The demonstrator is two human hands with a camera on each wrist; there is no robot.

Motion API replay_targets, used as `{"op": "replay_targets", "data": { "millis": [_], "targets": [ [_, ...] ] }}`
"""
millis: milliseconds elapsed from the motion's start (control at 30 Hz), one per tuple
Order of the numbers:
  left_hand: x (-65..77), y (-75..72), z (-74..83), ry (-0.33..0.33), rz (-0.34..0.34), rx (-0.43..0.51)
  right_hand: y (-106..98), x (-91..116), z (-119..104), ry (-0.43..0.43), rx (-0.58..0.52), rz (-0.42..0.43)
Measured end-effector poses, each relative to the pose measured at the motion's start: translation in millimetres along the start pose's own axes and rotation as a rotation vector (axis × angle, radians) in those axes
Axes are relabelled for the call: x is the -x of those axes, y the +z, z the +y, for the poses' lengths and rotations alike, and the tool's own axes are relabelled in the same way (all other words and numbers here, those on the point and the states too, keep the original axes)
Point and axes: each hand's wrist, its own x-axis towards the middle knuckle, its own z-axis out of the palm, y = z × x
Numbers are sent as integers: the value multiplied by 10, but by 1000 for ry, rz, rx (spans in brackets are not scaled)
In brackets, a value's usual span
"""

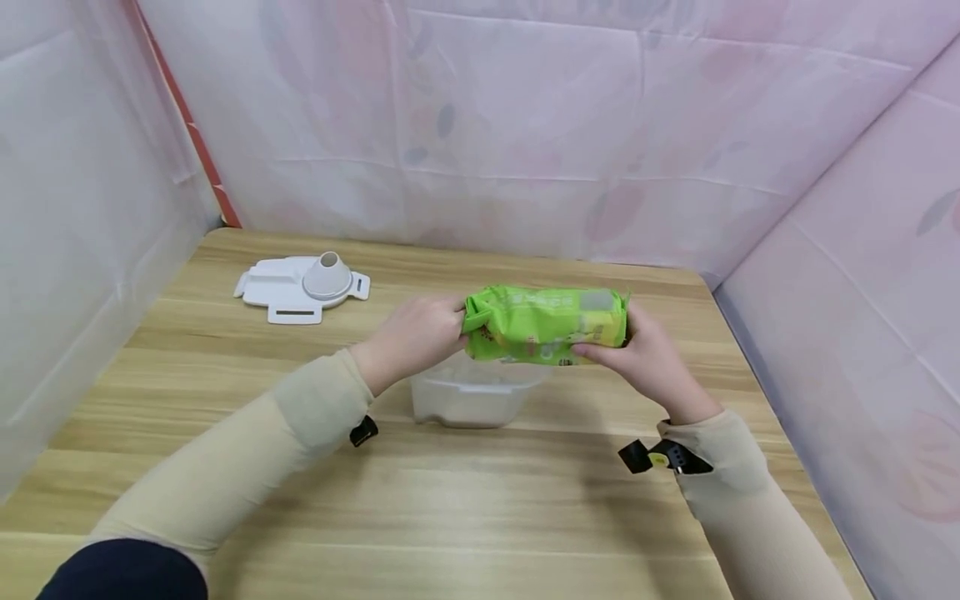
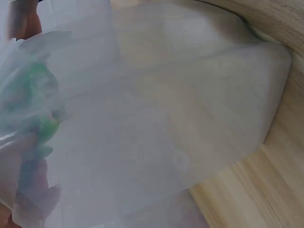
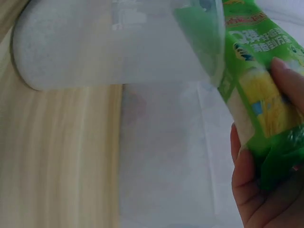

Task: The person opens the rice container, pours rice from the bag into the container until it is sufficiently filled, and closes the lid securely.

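Observation:
A green packet of noodles point(image 1: 543, 325), with yellow noodles printed on it, hangs level above a translucent plastic container point(image 1: 468, 400). My left hand point(image 1: 420, 337) pinches the packet's gathered left end. At the opposite end my right hand point(image 1: 648, 358) grips it, thumb across the near face. In the right wrist view, the noodle packet point(image 3: 266, 95) is partly behind the container wall point(image 3: 80, 52). The left wrist view looks through the cloudy container point(image 2: 166, 114), so the packet and left fingers appear blurred there. What is inside the packet is hidden.
A white plastic lid-like piece point(image 1: 277, 287) with side tabs and a raised cone lies at the back left of the wooden table point(image 1: 480, 517). Pale patterned sheets point(image 1: 525, 125) wall the table at the back and both sides.

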Motion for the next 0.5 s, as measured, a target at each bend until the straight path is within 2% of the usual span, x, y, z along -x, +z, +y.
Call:
{"op": "replay_targets", "data": {
  "millis": [167,300,500],
  "targets": [
    [20,-20,-32,-58,-37,91,88,-43,159,69,-175,-74],
    [34,11,-57,-78,-32,140,170,-52,260,65,-261,-105],
    [39,42,-93,-130,-67,259,237,-56,334,62,-271,-128]
  ]
}}
